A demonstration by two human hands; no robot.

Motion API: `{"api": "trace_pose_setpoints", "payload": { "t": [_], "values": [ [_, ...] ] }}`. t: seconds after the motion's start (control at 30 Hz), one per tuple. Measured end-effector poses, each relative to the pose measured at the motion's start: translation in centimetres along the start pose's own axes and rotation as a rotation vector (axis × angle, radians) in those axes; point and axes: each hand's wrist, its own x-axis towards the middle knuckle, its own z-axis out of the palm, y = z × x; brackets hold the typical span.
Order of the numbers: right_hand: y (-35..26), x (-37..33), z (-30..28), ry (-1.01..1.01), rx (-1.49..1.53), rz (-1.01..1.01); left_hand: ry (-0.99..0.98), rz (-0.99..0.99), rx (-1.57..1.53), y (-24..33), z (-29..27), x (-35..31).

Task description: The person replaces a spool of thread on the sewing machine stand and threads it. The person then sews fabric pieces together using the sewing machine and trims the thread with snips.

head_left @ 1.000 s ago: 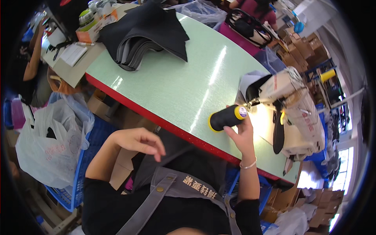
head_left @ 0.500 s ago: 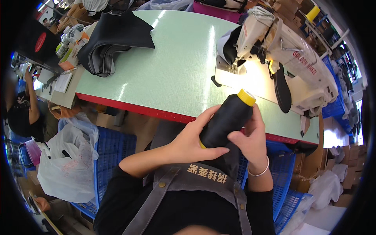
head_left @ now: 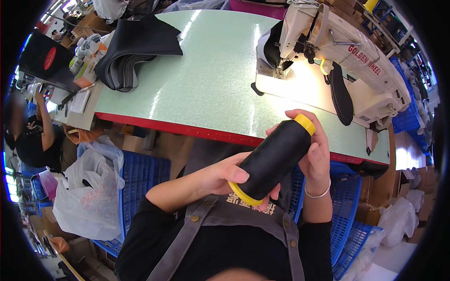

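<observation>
A large spool of black thread [head_left: 276, 159] with yellow ends is held tilted in front of my apron, its narrower end up and to the right. My left hand [head_left: 226, 174] grips the wide lower end, thumb on top and fingers partly hidden beneath. Around the upper end curls my right hand [head_left: 317, 152], its fingers passing behind the spool near the yellow cap. Beyond the spool, on the green table [head_left: 211, 70], stands a white sewing machine [head_left: 347, 51] with its lamp lit and dark material by its needle. A black insole-shaped piece [head_left: 341, 96] leans on it.
Folded black sheet material [head_left: 136, 51] lies at the table's far left. Blue plastic crates stand below on both sides, the left one [head_left: 145, 180] beside a white plastic bag [head_left: 89, 201]. Another person [head_left: 37, 136] is at the far left.
The spool has tipped further over and shows more of its length. My left hand has shifted to its lower end, and my right fingers have moved up around the upper end.
</observation>
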Motion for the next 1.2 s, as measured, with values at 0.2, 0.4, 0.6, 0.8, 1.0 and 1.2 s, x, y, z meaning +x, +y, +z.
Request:
{"api": "trace_pose_setpoints", "payload": {
  "t": [0.2,0.4,0.6,0.8,1.0,1.2],
  "values": [
    [-0.3,-0.3,0.5,0.157,-0.029,-0.017,0.075,0.019,0.152,0.2,0.0,0.4],
    [-2.0,0.0,1.0,0.225,-0.252,0.060,0.165,0.037,0.240,0.8,0.8,0.0],
    [-2.6,0.9,1.1,0.282,-0.663,-0.366,0.388,0.153,0.532,1.0,1.9,-0.5],
    [-4.3,-0.5,1.4,-0.113,-0.977,-0.425,0.379,0.277,0.773,1.3,2.4,-0.9],
    [-5.1,0.1,1.7,-0.178,-1.009,-0.391,0.384,0.243,0.839,1.7,2.8,-0.9],
    [-4.9,0.5,1.8,-0.174,-0.986,-0.405,0.422,0.228,0.721,1.8,2.7,-0.9]
  ]
}}
